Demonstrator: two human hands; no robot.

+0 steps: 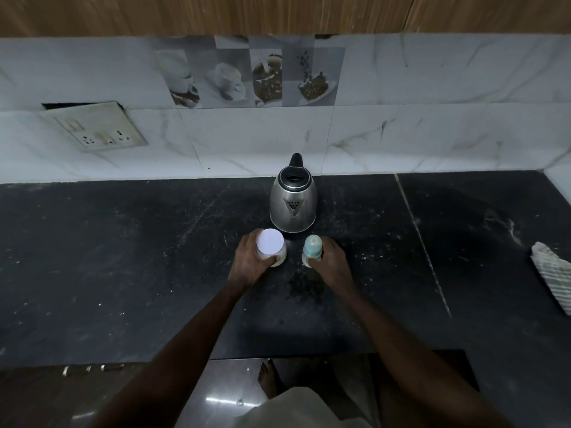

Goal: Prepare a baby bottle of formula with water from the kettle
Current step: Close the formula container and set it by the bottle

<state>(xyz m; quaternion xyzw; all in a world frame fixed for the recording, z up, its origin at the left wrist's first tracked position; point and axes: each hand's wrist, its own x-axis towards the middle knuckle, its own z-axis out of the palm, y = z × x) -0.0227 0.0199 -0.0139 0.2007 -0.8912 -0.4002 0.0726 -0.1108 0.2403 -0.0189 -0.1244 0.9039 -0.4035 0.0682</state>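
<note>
Both hands close on their containers just in front of the kettle point(293, 201).

The left hand point(251, 263) grips the white-lidded formula jar point(271, 248); the right hand point(334, 261) grips the capped baby bottle point(312, 250) — both upright on the dark counter point(123, 257). A careless lift could knock either against the kettle — or tip it.

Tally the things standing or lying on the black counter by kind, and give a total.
Kettle: 1
White-lidded jar: 1
Baby bottle: 1
Folded cloth: 1
Total: 4
</note>
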